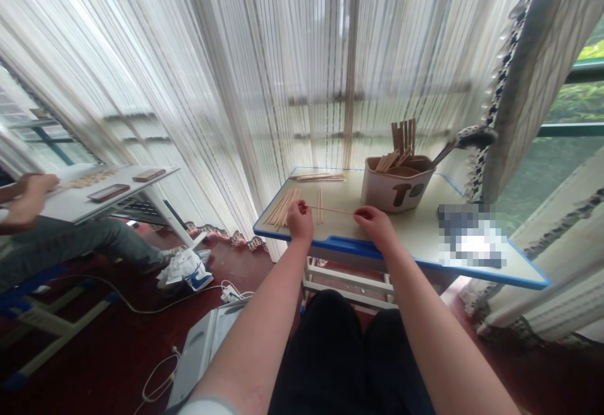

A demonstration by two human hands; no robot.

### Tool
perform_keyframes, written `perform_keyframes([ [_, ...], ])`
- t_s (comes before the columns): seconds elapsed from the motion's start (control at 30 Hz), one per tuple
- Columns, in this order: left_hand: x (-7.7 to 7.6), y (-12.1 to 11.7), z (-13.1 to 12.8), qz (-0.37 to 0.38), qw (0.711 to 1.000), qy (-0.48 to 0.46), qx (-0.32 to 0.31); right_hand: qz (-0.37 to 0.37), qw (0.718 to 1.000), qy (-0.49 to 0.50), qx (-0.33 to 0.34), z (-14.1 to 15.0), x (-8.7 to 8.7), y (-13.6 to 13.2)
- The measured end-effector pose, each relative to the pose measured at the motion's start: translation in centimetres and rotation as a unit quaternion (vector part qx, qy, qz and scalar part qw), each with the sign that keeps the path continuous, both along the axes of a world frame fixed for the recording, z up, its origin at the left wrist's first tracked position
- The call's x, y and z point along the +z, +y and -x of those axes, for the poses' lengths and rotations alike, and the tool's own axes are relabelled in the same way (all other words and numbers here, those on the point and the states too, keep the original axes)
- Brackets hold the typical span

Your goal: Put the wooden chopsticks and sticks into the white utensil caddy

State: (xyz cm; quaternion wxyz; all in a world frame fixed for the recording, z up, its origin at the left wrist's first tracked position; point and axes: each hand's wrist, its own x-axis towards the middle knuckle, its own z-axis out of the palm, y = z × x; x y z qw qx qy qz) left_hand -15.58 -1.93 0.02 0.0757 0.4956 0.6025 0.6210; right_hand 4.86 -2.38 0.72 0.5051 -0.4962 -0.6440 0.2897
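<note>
Above the desk [346,232], a thin wooden chopstick [333,210] stretches level between my two hands. My left hand [301,219] pinches one end, and my right hand [374,221] has its fingers closed at the other. Beside and partly behind my left hand lies a fan of loose chopsticks [278,209]. A few more chopsticks [320,198] lie side by side just beyond the held one. Along the far edge rests another small bunch of chopsticks [321,177], pointing sideways.
A utensil holder [377,188] stands right of centre with chopsticks inside and a ladle [472,137] leaning out. A blurred-out item [472,236] lies on the right. At the left, another person's hands [35,192] are over a white table [70,207]. Cables and a white bag [186,269] are on the floor.
</note>
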Motion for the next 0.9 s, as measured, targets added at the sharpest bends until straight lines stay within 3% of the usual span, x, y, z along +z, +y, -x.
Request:
perform_keyframes([
  [0.2, -0.2, -0.2, -0.3, -0.022, 0.997, 0.073, -0.009, -0.059, 0.974, -0.218, -0.003, 0.9, 0.3, -0.3],
  [0.33, 0.7, -0.5, -1.5, -0.026, 0.985, 0.158, -0.064, -0.088, 0.967, -0.239, -0.009, 1.2, 0.4, -0.3],
  [0.4, 1.6, -0.5, -2.7, -0.04, 0.981, 0.179, -0.07, -0.065, 0.981, -0.182, -0.017, 1.2, 0.2, -0.2],
  [0.5, 2.9, 0.1, -5.2, -0.057, 0.987, 0.144, -0.034, -0.02, 1.0, -0.006, -0.02, 0.8, 0.3, -0.2],
  [0.6, 3.5, 1.2, -8.3, -0.047, 0.997, 0.061, -0.028, -0.015, 0.984, 0.17, -0.049, -1.1, 1.6, -0.7],
  [0.77, 3.3, 3.4, -14.1, -0.017, 0.995, 0.02, -0.098, -0.113, 0.938, 0.282, -0.166, -8.0, 6.9, -1.5],
  [0.9, 2.7, 5.1, -17.4, -0.059, 0.989, 0.037, -0.128, -0.133, 0.924, 0.343, -0.104, -11.7, 11.2, -0.4],
])
